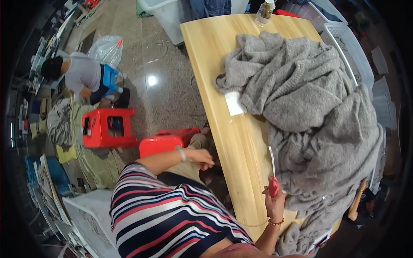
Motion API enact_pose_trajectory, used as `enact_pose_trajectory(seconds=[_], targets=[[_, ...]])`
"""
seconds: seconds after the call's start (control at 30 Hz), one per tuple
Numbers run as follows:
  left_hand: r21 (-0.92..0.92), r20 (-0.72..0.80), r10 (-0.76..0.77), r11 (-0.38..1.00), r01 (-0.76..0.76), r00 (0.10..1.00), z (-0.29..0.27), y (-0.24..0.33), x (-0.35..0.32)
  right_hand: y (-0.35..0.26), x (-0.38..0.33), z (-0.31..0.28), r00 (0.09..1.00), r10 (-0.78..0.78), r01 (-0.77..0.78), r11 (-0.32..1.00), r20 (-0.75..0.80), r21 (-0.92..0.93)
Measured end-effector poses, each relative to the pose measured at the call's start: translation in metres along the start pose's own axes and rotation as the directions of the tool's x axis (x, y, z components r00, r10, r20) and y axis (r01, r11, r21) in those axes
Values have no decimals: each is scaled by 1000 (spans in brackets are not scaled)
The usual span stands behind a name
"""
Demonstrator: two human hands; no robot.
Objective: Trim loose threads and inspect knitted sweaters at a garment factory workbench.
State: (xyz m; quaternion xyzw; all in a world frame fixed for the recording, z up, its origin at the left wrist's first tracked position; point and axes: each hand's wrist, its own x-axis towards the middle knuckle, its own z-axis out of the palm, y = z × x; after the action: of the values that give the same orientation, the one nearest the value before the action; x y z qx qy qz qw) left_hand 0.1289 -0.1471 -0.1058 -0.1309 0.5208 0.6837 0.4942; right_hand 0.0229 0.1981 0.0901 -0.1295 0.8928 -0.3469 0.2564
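My right hand (pixel 274 204), with a beaded bracelet at the wrist, is closed round the handle of a red-handled tool (pixel 273 187) at the table's near part. Its thin silver blade points away from me; whether it is a knife or closed scissors I cannot make out. Just right of the blade lies a big heap of grey knitted fabric (pixel 309 99), folded and rumpled. My left hand (pixel 201 158) hangs beside the table's left edge, fingers curled together, with nothing visible in them. A white paper piece (pixel 235 103) is partly under the fabric.
A clear bottle (pixel 265 12) stands at the far edge of the wooden table (pixel 211 73). Red stools (pixel 107 127) stand on the floor at left, near a seated person (pixel 81 73). White plastic bins (pixel 167 19) stand beyond the table and along its right side.
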Motion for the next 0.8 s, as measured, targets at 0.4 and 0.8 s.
enact_pose_trajectory(seconds=[0.4,0.8], targets=[[-399,-696,-85,871,-286,713,-276,-109,61,-122,192,128,984,-104,75,979,-145,-190],[-614,-775,-176,435,-658,607,-417,-86,167,-145,242,208,985,-46,-1,961,-167,-275]])
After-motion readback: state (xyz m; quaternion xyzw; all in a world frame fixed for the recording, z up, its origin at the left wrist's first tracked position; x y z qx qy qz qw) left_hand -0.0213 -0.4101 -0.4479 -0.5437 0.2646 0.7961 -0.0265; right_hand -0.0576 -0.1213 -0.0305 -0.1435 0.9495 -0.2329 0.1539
